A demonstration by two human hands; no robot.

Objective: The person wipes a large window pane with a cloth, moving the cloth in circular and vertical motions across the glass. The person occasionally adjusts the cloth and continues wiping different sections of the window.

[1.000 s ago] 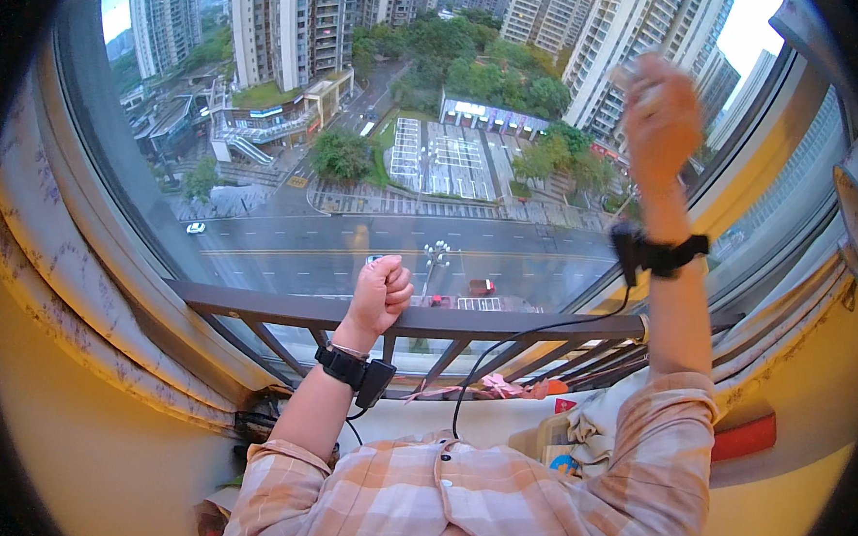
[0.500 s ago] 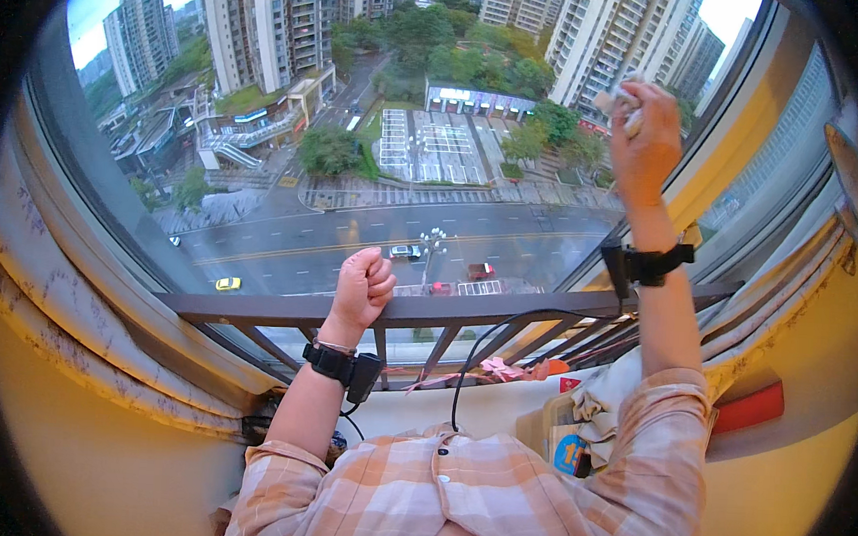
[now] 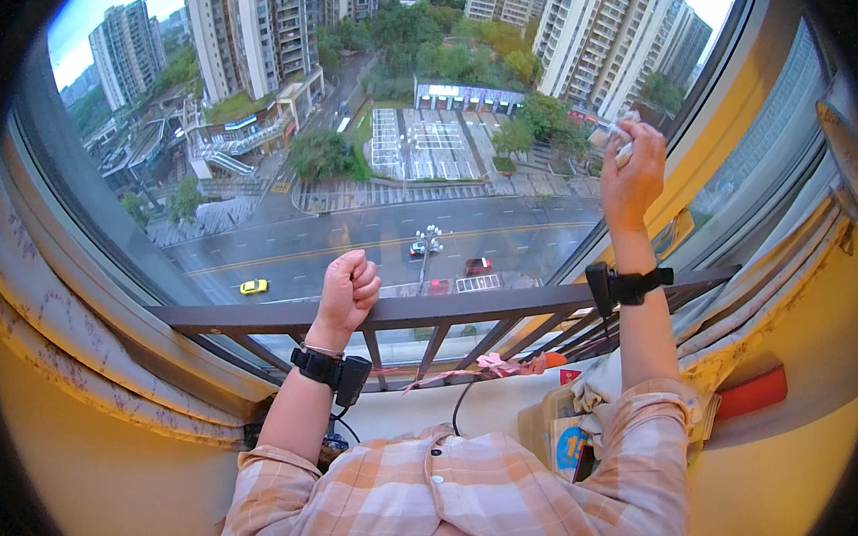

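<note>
My right hand (image 3: pixel 634 179) is raised at the right side of the window pane (image 3: pixel 509 229), closed around a crumpled whitish cloth (image 3: pixel 624 142). Only part of that cloth shows past the fingers; whether it touches the glass is hard to tell. Lower and to the left, my left hand (image 3: pixel 348 291) makes a fist just above the dark metal railing (image 3: pixel 437 309). I see nothing in the fist. Each wrist wears a black strap with a small device.
Curtains hang at both sides, the left curtain (image 3: pixel 95 338) bunched along the frame. Behind the railing's bars lies a pink ribbon (image 3: pixel 500 365). A box (image 3: pixel 538 424) with cloths stands by my right elbow, near a red object (image 3: pixel 752 392). Beyond the glass are a road and tall buildings.
My right hand has come down a little along the window with the cloth in it. My left fist keeps its place by the railing. The whole view has shifted slightly.
</note>
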